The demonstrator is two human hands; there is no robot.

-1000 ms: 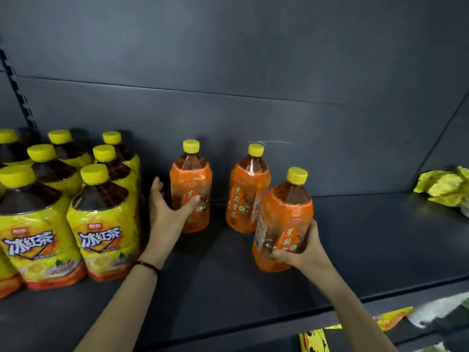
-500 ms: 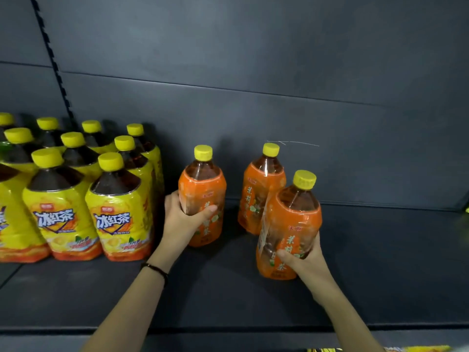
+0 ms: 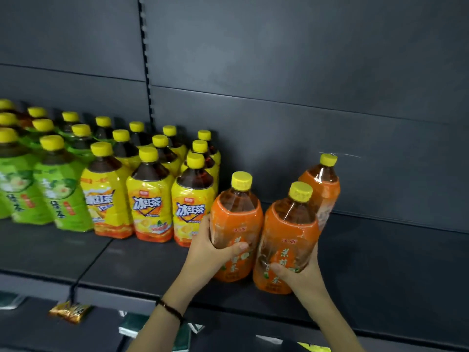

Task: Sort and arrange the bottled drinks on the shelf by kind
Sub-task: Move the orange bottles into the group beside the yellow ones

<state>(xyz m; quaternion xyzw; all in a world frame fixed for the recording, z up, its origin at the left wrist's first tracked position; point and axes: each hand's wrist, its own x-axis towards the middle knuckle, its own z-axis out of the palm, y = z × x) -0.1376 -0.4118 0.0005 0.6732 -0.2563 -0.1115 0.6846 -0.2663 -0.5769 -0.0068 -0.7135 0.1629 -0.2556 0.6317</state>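
Near the shelf [image 3: 142, 262] front edge, one orange bottle [image 3: 234, 224] is wrapped by the left hand [image 3: 210, 252], another orange bottle [image 3: 284, 240] by the right hand [image 3: 302, 273], both grips closed tight. A third orange bottle [image 3: 321, 189] is parked behind; yellow bottles [image 3: 149, 199] and green bottles [image 3: 50, 189] are lined up leftward.

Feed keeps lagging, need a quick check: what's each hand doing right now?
Left hand: closed around the left orange bottle.
Right hand: closed around the right orange bottle.

Both hands, left [image 3: 210, 252] and right [image 3: 302, 271], hold closed grips.
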